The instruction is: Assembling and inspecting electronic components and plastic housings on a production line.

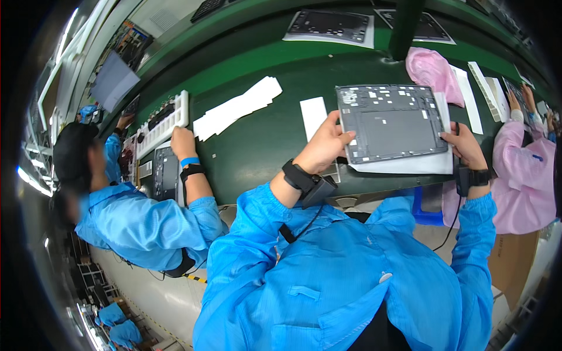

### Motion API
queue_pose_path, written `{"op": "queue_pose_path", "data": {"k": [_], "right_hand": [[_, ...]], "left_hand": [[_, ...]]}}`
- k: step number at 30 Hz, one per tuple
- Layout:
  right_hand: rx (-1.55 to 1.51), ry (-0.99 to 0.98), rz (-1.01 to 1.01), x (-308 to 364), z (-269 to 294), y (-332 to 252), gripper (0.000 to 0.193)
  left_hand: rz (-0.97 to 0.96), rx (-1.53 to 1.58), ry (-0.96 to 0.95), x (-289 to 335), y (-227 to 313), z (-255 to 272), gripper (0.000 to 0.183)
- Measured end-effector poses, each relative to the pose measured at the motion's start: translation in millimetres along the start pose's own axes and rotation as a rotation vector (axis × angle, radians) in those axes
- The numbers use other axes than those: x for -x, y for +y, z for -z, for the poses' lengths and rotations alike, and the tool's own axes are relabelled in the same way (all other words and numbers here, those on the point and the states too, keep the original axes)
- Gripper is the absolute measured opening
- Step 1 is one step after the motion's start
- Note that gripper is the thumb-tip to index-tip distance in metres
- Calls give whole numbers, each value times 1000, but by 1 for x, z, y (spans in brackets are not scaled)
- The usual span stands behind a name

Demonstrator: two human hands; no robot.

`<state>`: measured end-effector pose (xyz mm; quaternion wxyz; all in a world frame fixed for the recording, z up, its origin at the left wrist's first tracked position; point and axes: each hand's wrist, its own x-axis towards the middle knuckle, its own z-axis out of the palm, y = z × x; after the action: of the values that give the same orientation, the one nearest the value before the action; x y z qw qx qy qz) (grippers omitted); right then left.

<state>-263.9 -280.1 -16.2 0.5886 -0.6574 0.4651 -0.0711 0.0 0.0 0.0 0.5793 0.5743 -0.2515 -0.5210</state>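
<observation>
The person's left hand (321,145) and right hand (469,153), apart, grip opposite sides of a dark flat panel (398,130) between them, white sheet (410,165) beneath, pink cloth (432,71) beyond the right.

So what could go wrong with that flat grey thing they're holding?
Maybe two things. The left hand and right hand grip the panel by its sides, so it might slip if one hand loosens. Also, the white sheet behind it sticks out past its lower edge, so it could get bent or creased.
</observation>
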Motion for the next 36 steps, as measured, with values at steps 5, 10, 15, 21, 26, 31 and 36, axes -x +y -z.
{"op": "queue_pose_path", "data": {"k": [5,10,15,21,26,31,36], "right_hand": [[-134,-301,50,-4,7,4,49],[354,-30,175,8,-10,-1,47],[648,402,622,41,-32,8,33],[2,520,644,69,-44,0,49],[-94,342,548,72,-84,-19,68],[-277,-163,374,58,-195,-44,25],[-201,-180,440,42,-249,-36,18]], "left_hand": [[-127,-492,223,-13,-23,9,47],[-173,-992,339,-9,-21,1,41],[-308,-1171,315,19,-19,-4,49],[-295,-1395,333,57,-37,32,63],[-326,-1317,292,72,-55,35,69],[-423,-1303,427,68,-67,38,67],[-455,-1237,449,68,-70,38,63]]}}
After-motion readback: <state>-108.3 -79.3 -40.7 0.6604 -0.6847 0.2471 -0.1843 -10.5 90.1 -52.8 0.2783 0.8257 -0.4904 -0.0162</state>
